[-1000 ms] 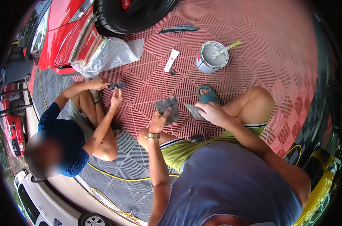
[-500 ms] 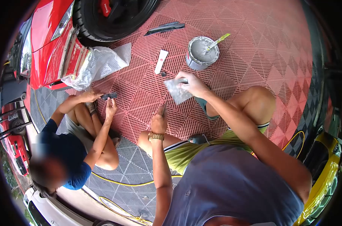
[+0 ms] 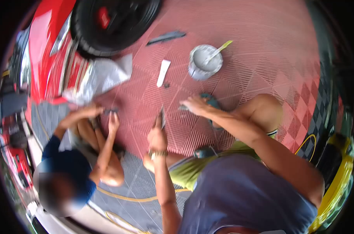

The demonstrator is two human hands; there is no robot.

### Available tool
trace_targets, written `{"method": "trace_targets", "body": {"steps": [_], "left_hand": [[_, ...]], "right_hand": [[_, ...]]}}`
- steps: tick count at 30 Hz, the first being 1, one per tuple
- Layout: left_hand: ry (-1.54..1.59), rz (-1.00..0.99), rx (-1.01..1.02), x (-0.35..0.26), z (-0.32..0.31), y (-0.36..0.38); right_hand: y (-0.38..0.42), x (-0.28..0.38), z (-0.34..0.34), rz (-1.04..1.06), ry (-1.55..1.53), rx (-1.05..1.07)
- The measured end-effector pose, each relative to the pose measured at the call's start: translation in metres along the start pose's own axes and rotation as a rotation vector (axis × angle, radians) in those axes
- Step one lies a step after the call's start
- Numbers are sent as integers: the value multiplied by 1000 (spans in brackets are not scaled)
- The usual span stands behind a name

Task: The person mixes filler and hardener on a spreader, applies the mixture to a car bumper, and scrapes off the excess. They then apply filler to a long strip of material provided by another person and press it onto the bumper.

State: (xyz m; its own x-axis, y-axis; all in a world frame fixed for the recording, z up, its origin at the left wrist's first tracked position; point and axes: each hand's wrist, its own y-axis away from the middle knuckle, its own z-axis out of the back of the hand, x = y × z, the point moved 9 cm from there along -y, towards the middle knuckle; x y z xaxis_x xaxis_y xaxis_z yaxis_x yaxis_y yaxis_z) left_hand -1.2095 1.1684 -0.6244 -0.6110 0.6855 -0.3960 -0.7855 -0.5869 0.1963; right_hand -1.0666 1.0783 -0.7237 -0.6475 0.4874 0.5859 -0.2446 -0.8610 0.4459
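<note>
Squatting on the red floor tiles (image 3: pixel 262 58), the person has the left hand (image 3: pixel 157 136) up in front of the knees, closed around a thin flat board (image 3: pixel 162 115) that shows edge-on here, so it's just a dark sliver sticking up from the fist. The right hand (image 3: pixel 194 104) is a bit further out and pinches a small grey spreader (image 3: pixel 183 107), though the frame is blurry and I can't tell exactly how the fingers sit on it. Both pieces look light and fairly stiff to me, probably a bit slick if there's paste on them, so gripping by the clean edges seems the way to go. Off to the left a co-worker's hands (image 3: pixel 106 114) hold a small dark piece. Past the right hand there's a white tube (image 3: pixel 163 72) lying on the tiles, then an open tin of grey filler (image 3: pixel 205 61) with a yellow-green stick (image 3: pixel 219 49) standing in it. Furthest back, crumpled plastic wrap (image 3: pixel 103 76) sits by the red car (image 3: pixel 48 46) and its tyre (image 3: pixel 114 23).
</note>
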Motion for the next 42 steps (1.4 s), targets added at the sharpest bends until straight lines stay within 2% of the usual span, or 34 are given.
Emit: {"method": "trace_targets", "body": {"steps": [1,3,4,5,6,7,8,10,11,13,14,15,16,17,18,19,20,21,22,24,25,27,29,31,36,39,42], "left_hand": [[95,-20,-30,5,8,4],[422,-343,-257,-3,35,4],[899,17,-80,38,7,6],[1275,142,-95,43,6,7],[1440,208,-196,55,4,7],[1457,218,-243,60,8,6],[1479,228,-293,64,11,3],[1500,247,-349,60,13,-7],[1467,229,-339,56,10,-12],[1406,186,-319,48,-6,-28],[1424,175,-301,44,-19,-34],[1480,200,-281,39,-32,-38],[1498,228,-237,32,-43,-43],[1513,262,-194,25,-55,-46],[1468,333,-209,24,-69,-46],[1407,240,-146,24,-86,-53],[1373,234,-69,14,-94,-55],[1282,297,-75,22,-107,-51],[1331,349,-107,24,-117,-47],[1857,293,-11,21,-153,-50],[1918,368,-109,26,-150,-44],[2045,512,-169,8,-138,-49],[2189,576,-95,-18,-124,-50],[2186,511,-103,-14,-129,-60],[2000,343,-190,-20,-106,-90],[1932,366,-204,-27,-112,-119],[1895,278,-252,-32,-119,-152]], "right_hand": [[-11,-17,0,-51,2,21],[-16,2,52,49,-161,-111],[-23,10,70,136,-196,-198],[-42,11,76,288,-146,-333],[-48,30,87,317,-56,-65],[-38,46,106,343,26,208],[-29,53,126,437,-10,230],[13,46,186,574,-228,-24],[29,21,198,485,-180,-157],[70,-58,205,108,-30,-336],[87,-114,192,-55,-167,-411],[100,-177,168,-232,-508,-490],[106,-223,159,-234,-511,-653],[103,-260,153,-308,-518,-639],[100,-280,159,-269,-639,-860],[88,-271,173,-300,-903,-726],[72,-270,190,-298,-876,-725],[49,-282,200,-226,-908,-704],[17,-296,202,-86,-1001,-669],[-31,-296,199,116,-1114,-596],[-30,-269,200,109,-975,-580],[-9,-215,202,23,-674,-627],[1,-186,197,73,-257,-641],[12,-154,213,15,-44,-635],[65,-144,273,-3,-295,-713],[90,-145,285,19,-437,-726],[95,-143,282,83,-497,-756]]}}
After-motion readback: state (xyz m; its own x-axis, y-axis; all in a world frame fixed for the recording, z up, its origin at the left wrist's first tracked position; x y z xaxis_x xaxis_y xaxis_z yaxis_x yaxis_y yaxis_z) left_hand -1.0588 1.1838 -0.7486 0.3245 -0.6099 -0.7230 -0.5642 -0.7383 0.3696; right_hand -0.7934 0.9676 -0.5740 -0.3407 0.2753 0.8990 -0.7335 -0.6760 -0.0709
